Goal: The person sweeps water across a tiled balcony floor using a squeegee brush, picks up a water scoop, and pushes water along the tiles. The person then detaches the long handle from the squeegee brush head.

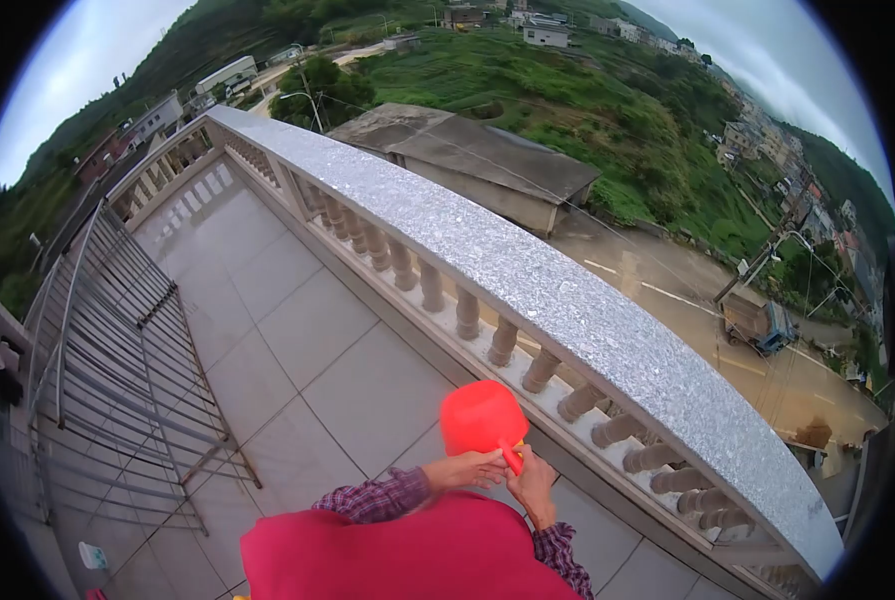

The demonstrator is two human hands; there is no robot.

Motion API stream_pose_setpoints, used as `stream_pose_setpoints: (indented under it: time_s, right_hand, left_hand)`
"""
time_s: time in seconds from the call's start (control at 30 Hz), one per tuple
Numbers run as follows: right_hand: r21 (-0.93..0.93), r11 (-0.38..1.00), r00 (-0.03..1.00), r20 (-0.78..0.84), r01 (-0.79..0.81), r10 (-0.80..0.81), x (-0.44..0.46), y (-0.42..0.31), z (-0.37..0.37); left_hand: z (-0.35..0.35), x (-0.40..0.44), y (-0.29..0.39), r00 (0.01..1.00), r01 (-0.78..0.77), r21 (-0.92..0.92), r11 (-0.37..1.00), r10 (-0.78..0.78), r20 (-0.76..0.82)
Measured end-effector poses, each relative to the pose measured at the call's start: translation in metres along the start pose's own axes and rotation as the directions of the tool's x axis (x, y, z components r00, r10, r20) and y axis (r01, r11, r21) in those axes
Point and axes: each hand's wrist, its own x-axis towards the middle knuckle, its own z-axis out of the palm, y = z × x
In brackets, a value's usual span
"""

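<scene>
A bright red plastic water scoop (482,415) with a rounded bowl is held out in front of me, close to the balustrade. My right hand (533,484) is closed around its short red handle (510,456). Just left of the handle, my left hand (465,469) has its fingers bent together, with the fingertips reaching the handle. Whether anything small lies in those left fingers is hidden. A bit of yellow shows beside the handle, too small to name. Both sleeves are checked purple, and a dark pink garment (397,555) covers my front.
A speckled grey stone rail (527,270) on balusters (432,287) runs diagonally along the right side. Metal bar frames (132,350) lean at the left on the tiled floor (312,330). Beyond and below the rail are a road and a parked truck (757,323).
</scene>
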Motion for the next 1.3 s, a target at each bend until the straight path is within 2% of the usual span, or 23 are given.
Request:
stream_pose_setpoints:
  time_s: [0.07,0.1,0.17,0.23,0.27,0.3,0.37,0.4,0.43,0.5,0.63,0.67,0.7,0.73,0.93,1.03,1.13,1.23,1.3]
  right_hand:
    - [-0.035,0.997,0.998,-0.015,0.062,-0.062,0.0,-0.005,-0.003]
    - [-0.024,0.992,0.992,-0.032,0.123,-0.123,0.0,-0.01,-0.002]
    - [-0.014,0.984,0.983,-0.052,0.175,-0.176,0.003,-0.02,-0.009]
    - [-0.048,0.965,0.962,-0.084,0.258,-0.261,0.008,-0.026,-0.022]
    - [-0.053,0.967,0.964,-0.083,0.25,-0.254,0.008,-0.028,-0.025]
    - [-0.027,0.971,0.968,-0.074,0.238,-0.24,0.008,-0.03,-0.027]
    - [-0.006,0.975,0.973,-0.066,0.223,-0.223,0.009,-0.033,-0.036]
    - [0.103,0.966,0.971,-0.048,0.238,-0.234,0.009,-0.036,-0.043]
    - [0.213,0.945,0.969,-0.031,0.247,-0.246,0.007,-0.038,-0.047]
    - [0.245,0.932,0.964,-0.069,0.267,-0.258,0.003,-0.036,-0.045]
    - [0.27,0.912,0.944,-0.201,0.309,-0.261,-0.002,-0.04,-0.05]
    - [0.271,0.911,0.944,-0.205,0.31,-0.259,-0.005,-0.038,-0.049]
    - [0.334,0.914,0.962,-0.222,0.23,-0.161,-0.008,-0.034,-0.048]
    - [0.396,0.906,0.971,-0.231,0.151,-0.061,-0.009,-0.032,-0.047]
    - [0.33,0.924,0.939,-0.336,0.193,-0.076,-0.008,-0.031,-0.041]
    - [0.413,0.889,0.928,-0.37,0.199,-0.036,-0.006,-0.039,-0.043]
    - [0.364,0.913,0.932,-0.361,0.182,-0.042,-0.008,-0.039,-0.042]
    - [0.294,0.935,0.918,-0.39,0.196,-0.07,-0.007,-0.037,-0.035]
    - [0.286,0.936,0.903,-0.425,0.206,-0.069,-0.005,-0.04,-0.034]
  left_hand:
    - [-0.007,0.0,0.0,0.964,0.179,-0.296,0.938,-0.227,-0.136]
    - [-0.012,0.006,-0.003,0.965,0.177,-0.298,0.938,-0.226,-0.136]
    - [-0.015,0.018,-0.007,0.993,0.021,-0.43,0.903,-0.069,-0.097]
    - [-0.009,0.028,-0.007,0.993,0.011,-0.479,0.878,-0.065,-0.097]
    - [-0.005,0.03,-0.004,0.993,-0.007,-0.526,0.851,-0.057,-0.106]
    - [-0.002,0.031,-0.004,0.993,0.0,-0.528,0.85,-0.062,-0.099]
    - [0.003,0.031,0.0,0.979,-0.087,-0.524,0.847,-0.024,-0.203]
    - [0.006,0.031,0.003,0.967,-0.166,-0.542,0.824,0.03,-0.252]
    - [0.008,0.033,0.003,0.969,-0.16,-0.543,0.824,0.025,-0.246]
    - [0.011,0.035,0.003,0.949,-0.219,-0.516,0.828,0.057,-0.31]
    - [0.024,0.025,0.014,0.958,-0.212,-0.444,0.871,0.097,-0.269]
    - [0.023,0.027,0.015,0.933,-0.262,-0.459,0.849,0.101,-0.344]
    - [0.022,0.029,0.016,0.903,-0.313,-0.469,0.825,0.105,-0.417]
    - [0.019,0.031,0.016,0.903,-0.315,-0.467,0.827,0.109,-0.417]
    - [0.019,0.025,0.016,0.864,-0.379,-0.515,0.769,0.095,-0.494]
    - [0.02,0.024,0.019,0.843,-0.401,-0.487,0.776,0.105,-0.527]
    - [0.026,0.021,0.023,0.834,-0.409,-0.49,0.769,0.098,-0.542]
    - [0.032,0.019,0.023,0.8,-0.445,-0.436,0.782,0.129,-0.586]
    - [0.035,0.021,0.022,0.76,-0.499,-0.345,0.795,0.21,-0.615]
